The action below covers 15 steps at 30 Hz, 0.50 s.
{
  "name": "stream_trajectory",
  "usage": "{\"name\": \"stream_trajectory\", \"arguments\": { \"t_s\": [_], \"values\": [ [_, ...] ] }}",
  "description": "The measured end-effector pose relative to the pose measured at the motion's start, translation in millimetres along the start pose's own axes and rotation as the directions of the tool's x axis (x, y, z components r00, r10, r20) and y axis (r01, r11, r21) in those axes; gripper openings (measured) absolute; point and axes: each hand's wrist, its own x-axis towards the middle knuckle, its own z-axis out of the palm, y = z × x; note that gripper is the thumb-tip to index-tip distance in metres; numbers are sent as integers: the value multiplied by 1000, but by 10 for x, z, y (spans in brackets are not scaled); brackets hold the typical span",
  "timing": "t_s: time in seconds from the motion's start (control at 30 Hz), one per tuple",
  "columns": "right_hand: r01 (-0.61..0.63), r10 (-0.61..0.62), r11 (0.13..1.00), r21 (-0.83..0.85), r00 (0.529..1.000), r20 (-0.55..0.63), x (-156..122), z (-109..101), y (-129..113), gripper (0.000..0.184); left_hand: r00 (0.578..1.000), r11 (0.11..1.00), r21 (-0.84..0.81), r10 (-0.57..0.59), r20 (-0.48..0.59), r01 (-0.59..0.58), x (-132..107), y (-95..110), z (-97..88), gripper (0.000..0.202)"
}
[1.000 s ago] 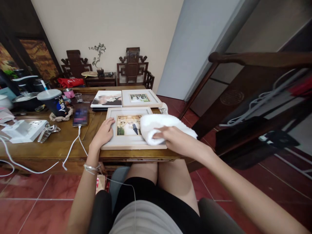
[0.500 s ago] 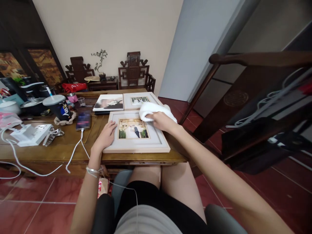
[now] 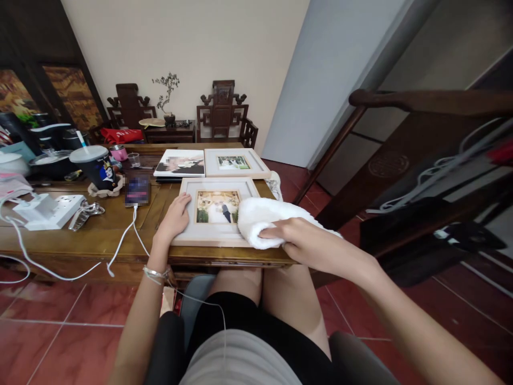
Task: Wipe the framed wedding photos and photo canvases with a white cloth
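A light wooden picture frame [image 3: 218,206] with a wedding photo lies flat near the table's front edge. My left hand [image 3: 175,216] rests on its left edge, fingers stretched out. Bunched in my right hand [image 3: 294,235] is a white fluffy cloth [image 3: 272,214], pressed over the frame's lower right corner, which it hides. Part of the cloth trails past the frame's right side. Behind lie a second framed photo [image 3: 236,160] and, left of that, a photo panel [image 3: 180,162] on something dark.
On the wooden table [image 3: 120,240] to the left are a phone [image 3: 137,191] on a charging cable, a power strip [image 3: 60,211], a dark cup [image 3: 96,171] with a straw and a crumpled clear wrapper [image 3: 85,214]. A wooden chair [image 3: 385,139] stands at the right.
My right hand has moved the cloth from the frame's upper right corner toward me, to its lower right corner. My left hand stays on the left edge.
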Motion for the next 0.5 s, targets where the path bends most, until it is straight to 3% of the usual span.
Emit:
{"name": "stream_trajectory", "arguments": {
  "t_s": [0.2, 0.37, 0.5],
  "values": [
    [37, -38, 999, 14, 997, 63, 365, 83, -290, 59, 999, 999, -12, -41, -19, 41, 18, 37, -10, 49],
    [153, -153, 988, 11, 987, 46, 797, 258, -619, 51, 998, 998, -25, -57, -33, 56, -1, 116, -72, 45],
    [162, -163, 985, -62, 987, -11, 817, 359, -674, 49, 999, 999, -24, -47, -21, 46, -14, 154, -110, 42]
  ]
}}
